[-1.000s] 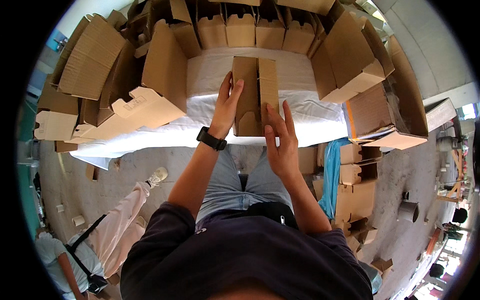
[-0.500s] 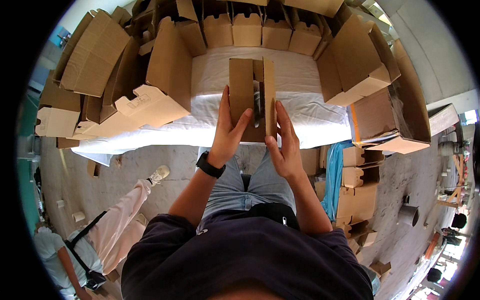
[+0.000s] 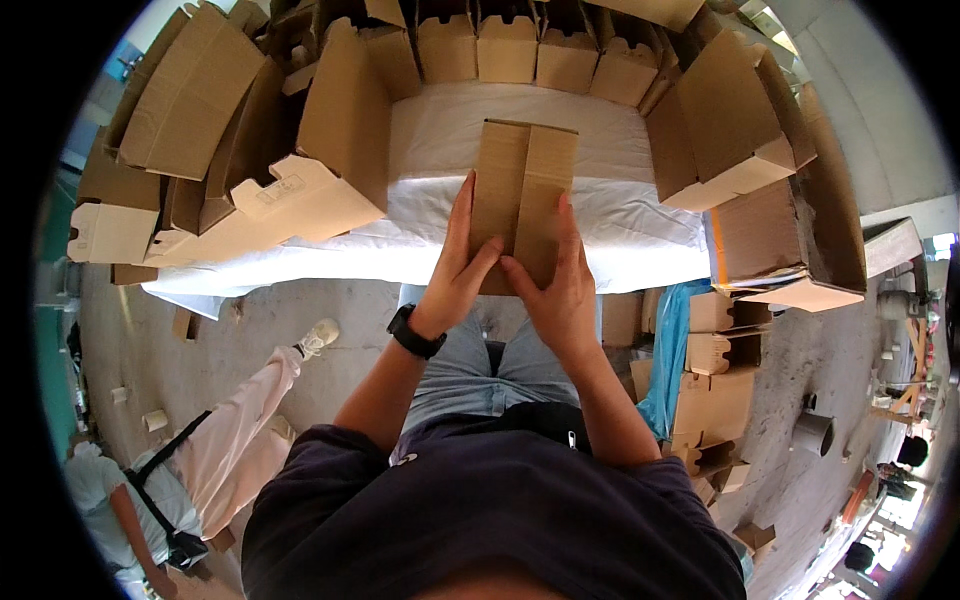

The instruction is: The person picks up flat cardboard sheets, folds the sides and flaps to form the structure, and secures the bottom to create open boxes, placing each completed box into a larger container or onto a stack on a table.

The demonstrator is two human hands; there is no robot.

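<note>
A small brown cardboard box (image 3: 523, 185) is held between my hands above the near part of the white-covered table. Its two long flaps lie folded over the top and meet in a seam down the middle. My left hand (image 3: 453, 272) grips the left side, fingers along the edge and thumb on the left flap. On the right side, my right hand (image 3: 558, 292) holds the box with its fingers along the edge and its thumb pressed on the flap near the seam. Whatever is inside is hidden by the flaps.
Open cardboard boxes (image 3: 345, 130) crowd the table's left side, and a row of boxes (image 3: 506, 50) lines the back. More boxes (image 3: 715, 130) stand at the right. Below them are stacked boxes (image 3: 712, 405) and blue plastic (image 3: 668, 360). Another person (image 3: 190, 480) is at lower left.
The right flap, standing up before with a gap beside it, now lies folded down against the left one. My right thumb has moved onto the top, and the box sits slightly further right.
</note>
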